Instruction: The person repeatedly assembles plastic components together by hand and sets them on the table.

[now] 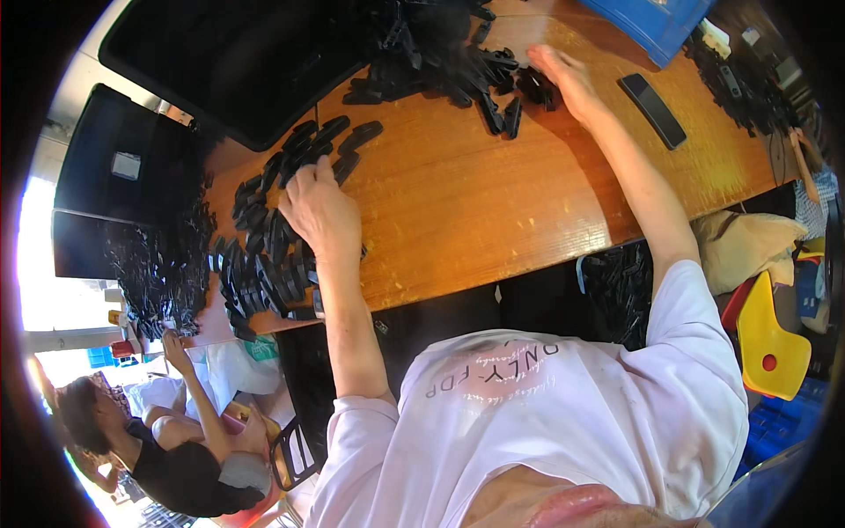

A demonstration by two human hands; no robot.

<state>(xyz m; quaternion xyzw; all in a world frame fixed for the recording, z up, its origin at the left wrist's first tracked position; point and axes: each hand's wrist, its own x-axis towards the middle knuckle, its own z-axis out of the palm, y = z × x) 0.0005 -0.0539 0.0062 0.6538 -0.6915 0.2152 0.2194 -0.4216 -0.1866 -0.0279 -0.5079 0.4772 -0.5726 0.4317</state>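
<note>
Black plastic clips [264, 277] lie in overlapping rows on the left part of a wooden table [475, 194]. My left hand [324, 211] is over the far end of these rows, its fingers bent down and closed at a black clip [301, 158]; the fingertips are partly hidden. Farther off to the right, my right hand [568, 81] reaches to the edge of a loose heap of black clips [414, 75]. Its fingers curl around a few dark clips [537, 91], whose outlines blur together.
A large black tray [238, 70] stands at the far left. A dark phone [651, 110] lies right of my right hand, below a blue bin [651, 26]. More black parts [167, 273] fill the left end, where another person [176, 458] sits. A yellow chair [770, 343] stands at right.
</note>
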